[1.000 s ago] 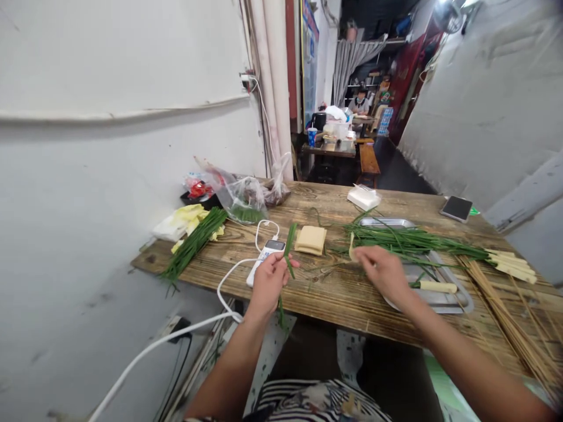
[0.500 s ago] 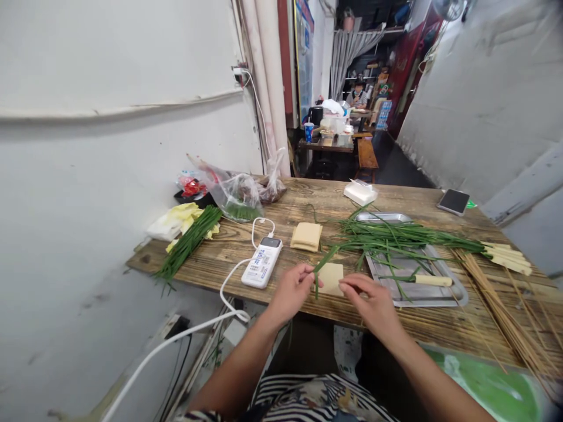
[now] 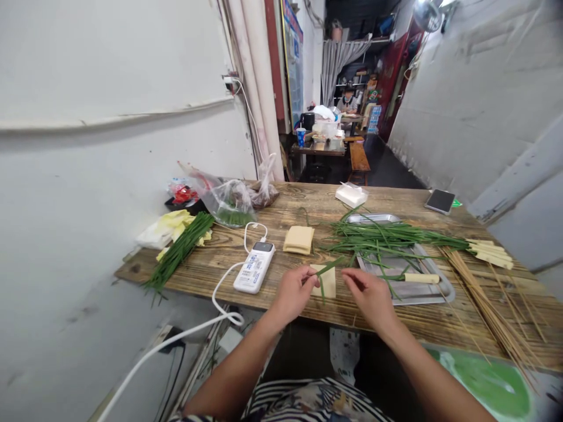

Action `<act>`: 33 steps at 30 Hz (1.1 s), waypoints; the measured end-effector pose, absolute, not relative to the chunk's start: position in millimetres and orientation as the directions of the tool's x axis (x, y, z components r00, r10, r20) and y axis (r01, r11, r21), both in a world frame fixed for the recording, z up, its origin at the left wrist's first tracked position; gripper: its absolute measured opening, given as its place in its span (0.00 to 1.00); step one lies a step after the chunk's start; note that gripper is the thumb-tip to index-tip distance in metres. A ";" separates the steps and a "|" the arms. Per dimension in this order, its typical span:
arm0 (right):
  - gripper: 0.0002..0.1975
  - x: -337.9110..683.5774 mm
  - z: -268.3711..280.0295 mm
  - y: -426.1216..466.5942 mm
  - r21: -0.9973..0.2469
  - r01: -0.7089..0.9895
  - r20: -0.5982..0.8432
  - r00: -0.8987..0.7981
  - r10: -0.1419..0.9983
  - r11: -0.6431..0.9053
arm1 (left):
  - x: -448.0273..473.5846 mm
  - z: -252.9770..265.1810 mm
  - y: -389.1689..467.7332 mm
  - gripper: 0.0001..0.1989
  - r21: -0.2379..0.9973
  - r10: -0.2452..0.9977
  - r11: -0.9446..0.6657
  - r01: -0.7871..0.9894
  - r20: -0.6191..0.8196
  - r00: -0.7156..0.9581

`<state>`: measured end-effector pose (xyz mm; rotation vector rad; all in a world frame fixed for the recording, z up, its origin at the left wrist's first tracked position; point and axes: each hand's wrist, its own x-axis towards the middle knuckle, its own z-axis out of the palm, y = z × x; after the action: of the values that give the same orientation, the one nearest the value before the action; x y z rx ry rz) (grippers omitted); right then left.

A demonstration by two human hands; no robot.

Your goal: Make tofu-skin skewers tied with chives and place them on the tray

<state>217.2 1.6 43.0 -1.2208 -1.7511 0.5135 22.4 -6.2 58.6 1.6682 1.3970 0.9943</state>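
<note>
Between the fingertips of my left hand point(image 3: 298, 290) are a few green chive leaves point(image 3: 326, 268), bent over a square tofu sheet point(image 3: 329, 285) on the table. My right hand point(image 3: 367, 293) is closed in a pinch just right of that sheet; whether anything thin is in it I cannot make out. A stack of tofu sheets point(image 3: 298, 240) lies beyond my left hand. To the right, a metal tray point(image 3: 433, 293) bears loose chives point(image 3: 387, 237) and a skewered tofu roll point(image 3: 421, 278) with chives sticking out of its left end.
A white power bank point(image 3: 254, 268) with a cable lies left of my hands. Further left are a chive bundle point(image 3: 180, 252) and plastic bags point(image 3: 233, 202). Bamboo skewers point(image 3: 484, 299), finished rolls point(image 3: 489, 252), a phone point(image 3: 440, 201) and a tissue pack point(image 3: 351, 194) lie right and back.
My right hand has drawn slightly away from the tofu sheet, to the right. My left hand still holds the chive leaves over it. The whole view has shifted a little.
</note>
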 end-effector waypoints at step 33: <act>0.06 204.2 85.1 21.3 -0.439 0.733 0.139 -0.515 0.846 0.519 | 60.2 135.8 11.7 0.10 0.300 0.913 -0.352 0.887 -0.098 0.396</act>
<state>204.2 21.3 85.1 -1.3124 -2.4274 0.4681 60.2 11.7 135.8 2.3539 1.5711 0.1238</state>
